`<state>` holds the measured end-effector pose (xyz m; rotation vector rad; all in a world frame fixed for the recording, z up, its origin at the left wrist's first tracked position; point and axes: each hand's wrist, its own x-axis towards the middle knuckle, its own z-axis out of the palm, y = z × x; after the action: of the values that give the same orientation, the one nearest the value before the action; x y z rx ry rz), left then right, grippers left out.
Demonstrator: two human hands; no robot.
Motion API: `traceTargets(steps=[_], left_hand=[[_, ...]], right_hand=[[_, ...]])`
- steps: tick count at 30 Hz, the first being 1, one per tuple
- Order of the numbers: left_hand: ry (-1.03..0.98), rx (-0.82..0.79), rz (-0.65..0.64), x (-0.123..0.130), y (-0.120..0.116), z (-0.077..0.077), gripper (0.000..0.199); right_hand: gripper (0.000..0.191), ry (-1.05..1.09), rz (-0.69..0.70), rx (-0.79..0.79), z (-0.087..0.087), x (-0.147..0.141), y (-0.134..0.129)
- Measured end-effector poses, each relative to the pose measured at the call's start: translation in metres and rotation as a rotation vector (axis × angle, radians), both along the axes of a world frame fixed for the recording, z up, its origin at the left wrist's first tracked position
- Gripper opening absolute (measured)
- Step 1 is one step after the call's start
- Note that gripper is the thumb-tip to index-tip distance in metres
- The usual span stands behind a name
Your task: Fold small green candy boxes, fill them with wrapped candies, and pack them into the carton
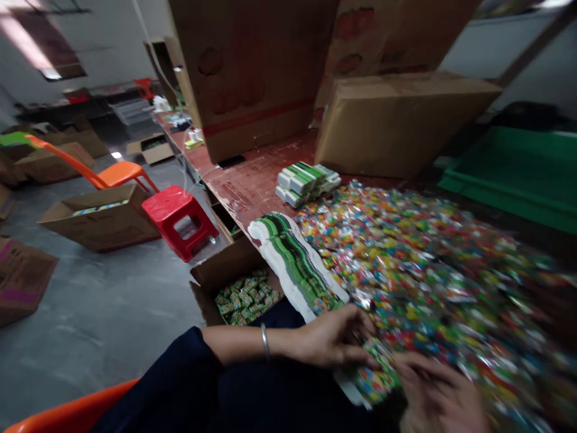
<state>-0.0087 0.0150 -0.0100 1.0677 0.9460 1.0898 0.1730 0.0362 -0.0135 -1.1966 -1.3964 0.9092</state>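
Observation:
A small green printed carton (pixel 378 374) is between my two hands, low in the head view. My left hand (pixel 331 340), with a silver bangle at the wrist, has its thumb and fingers closed on the carton's left end. Blurred by motion, my right hand (pixel 437 394) pinches the right end. Just beyond my left hand, a long row of flat green-and-white cartons (pixel 300 267) lies along the table edge. Many wrapped colourful candies (pixel 406 258) are heaped to the right of it. Whether the carton holds any candy is hidden.
Below the table edge, an open cardboard box (pixel 205 288) contains several filled green packs. Bundled cartons (pixel 302 180) lie farther back near a large cardboard box (pixel 396 126). A green tray (pixel 509 174) is at right; a red stool (pixel 178 213) and orange chair (pixel 121 173) stand left.

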Motion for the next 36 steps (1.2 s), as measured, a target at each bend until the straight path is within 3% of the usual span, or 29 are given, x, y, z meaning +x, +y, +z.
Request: traceTargets(steps=[2, 5, 11, 19, 24, 28, 30, 32, 34, 36], left_hand=[[0.071, 0.070, -0.009, -0.004, -0.008, 0.009, 0.050], [0.096, 0.111, 0.000, -0.010, -0.013, 0.018, 0.032], [0.078, 0.056, -0.110, -0.010, -0.010, 0.015, 0.033], [0.158, 0.048, -0.040, -0.010, -0.015, 0.013, 0.045], [0.167, 0.069, -0.005, -0.014, -0.021, 0.005, 0.032], [0.152, 0.006, -0.044, -0.014, -0.027, -0.001, 0.027], [0.183, -0.022, -0.083, -0.017, -0.028, -0.002, 0.025], [0.265, -0.024, -0.128, -0.025, -0.028, -0.001, 0.023], [0.407, 0.002, -0.176, -0.037, -0.026, 0.002, 0.024], [0.554, 0.053, -0.234, -0.052, -0.021, 0.006, 0.029]], right_hand=[[0.037, -0.018, 0.104, 0.022, 0.009, -0.003, -0.003], [0.028, -0.017, 0.226, -0.129, 0.015, -0.003, -0.001], [0.025, 0.032, 0.278, -0.219, 0.013, 0.007, 0.009], [0.020, -0.083, 0.183, 0.091, 0.015, -0.003, -0.009], [0.005, -0.110, 0.196, 0.120, 0.003, -0.007, -0.028], [0.008, -0.144, 0.231, 0.111, -0.003, -0.003, -0.039], [0.009, -0.201, 0.233, 0.102, -0.003, 0.010, -0.038], [0.012, -0.329, 0.147, 0.120, -0.003, 0.032, -0.034], [0.019, -0.558, 0.049, 0.153, -0.005, 0.056, -0.027], [0.021, -0.795, 0.102, 0.177, -0.009, 0.075, -0.020]])
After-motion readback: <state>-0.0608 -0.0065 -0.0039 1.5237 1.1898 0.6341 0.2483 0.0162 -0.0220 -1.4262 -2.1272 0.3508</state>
